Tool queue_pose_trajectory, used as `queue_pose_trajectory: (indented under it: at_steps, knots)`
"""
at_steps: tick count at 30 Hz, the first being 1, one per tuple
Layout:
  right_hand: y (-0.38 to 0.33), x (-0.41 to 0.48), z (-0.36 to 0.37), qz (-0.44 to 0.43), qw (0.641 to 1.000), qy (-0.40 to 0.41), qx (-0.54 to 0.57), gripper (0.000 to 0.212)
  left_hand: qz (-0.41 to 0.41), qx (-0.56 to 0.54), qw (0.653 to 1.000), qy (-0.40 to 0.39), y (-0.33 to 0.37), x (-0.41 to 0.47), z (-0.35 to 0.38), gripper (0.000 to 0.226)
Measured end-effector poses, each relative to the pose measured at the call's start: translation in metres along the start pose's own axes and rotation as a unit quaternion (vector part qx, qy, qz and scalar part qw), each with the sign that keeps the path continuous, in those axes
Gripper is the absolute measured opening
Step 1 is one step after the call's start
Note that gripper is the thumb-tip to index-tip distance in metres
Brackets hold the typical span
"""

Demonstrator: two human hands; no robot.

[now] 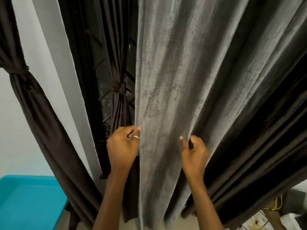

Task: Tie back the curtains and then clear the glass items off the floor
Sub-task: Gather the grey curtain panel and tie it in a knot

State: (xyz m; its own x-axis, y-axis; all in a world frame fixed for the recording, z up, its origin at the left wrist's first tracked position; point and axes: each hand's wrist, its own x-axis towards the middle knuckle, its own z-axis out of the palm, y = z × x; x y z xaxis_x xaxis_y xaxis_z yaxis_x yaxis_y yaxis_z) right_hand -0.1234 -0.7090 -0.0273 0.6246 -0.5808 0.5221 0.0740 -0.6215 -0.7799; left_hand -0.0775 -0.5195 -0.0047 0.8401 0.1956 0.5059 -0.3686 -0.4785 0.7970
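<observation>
Hanging loose down the centre of the view, the grey curtain [174, 80] is not tied and its folds fan from the top of the frame down to the floor [129, 221]. It falls between a tied dark panel on its left and a loose dark curtain [259, 130] on its right, which lies partly behind it.

Left hand [123, 146]: pinching the left edge of the grey curtain, thumb on the front face and fingers curled round the edge. A ring [135, 137] is visible on one finger.

Right hand [194, 155]: gripping a fold of the same curtain further right, at about the same height. The thumb lies on the front and the other fingers are tucked behind the fold, out of sight.

Dark inner curtain [119, 105]: gathered and held by a knot [120, 87], just beside the grey curtain's left edge. It hangs in front of a dark window grille [101, 67].

Dark outer curtain [43, 117]: at the far left, also gathered, with its own tie [18, 72]. It hangs against the white wall [49, 55].

Teal container [29, 200]: bottom left corner, just beside the foot of the outer curtain.

Yellow wires [274, 206]: bottom right corner, on objects too blurred to identify.
</observation>
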Motion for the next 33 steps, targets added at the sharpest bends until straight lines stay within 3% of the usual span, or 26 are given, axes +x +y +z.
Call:
queue_pose_trajectory:
  at_steps: [2, 5, 8, 14, 21, 30, 33]
  knots:
    - [-0.005, -0.011, 0.011, -0.028, 0.999, -0.011, -0.014, 0.052, 0.03, -0.011, 0.999, -0.042, 0.003, -0.001, 0.008, 0.017]
    - [-0.012, -0.024, 0.028, -0.086, 0.995, -0.007, -0.046, 0.028, 0.068, -0.043, 0.991, -0.106, 0.007, -0.006, 0.02, 0.015]
    - [-0.017, -0.033, 0.039, -0.091, 0.995, -0.011, -0.049, 0.016, 0.078, -0.081, 0.984, -0.139, 0.005, -0.013, 0.03, 0.009]
    - [-0.018, -0.043, 0.037, -0.087, 0.994, -0.003, -0.067, 0.017, 0.053, -0.118, 0.983, -0.132, 0.005, -0.024, 0.029, 0.013]
    - [-0.023, -0.048, 0.043, -0.09, 0.994, -0.009, -0.063, 0.014, 0.059, -0.074, 0.986, -0.141, 0.011, -0.025, 0.023, 0.02]
    - [-0.017, -0.046, 0.031, -0.073, 0.997, -0.037, -0.008, 0.015, 0.047, -0.016, 0.989, -0.142, 0.029, -0.03, 0.029, 0.011]
    - [-0.008, -0.043, 0.021, -0.099, 0.994, -0.049, -0.007, 0.024, 0.008, -0.013, 0.988, -0.157, 0.043, -0.038, 0.035, 0.024]
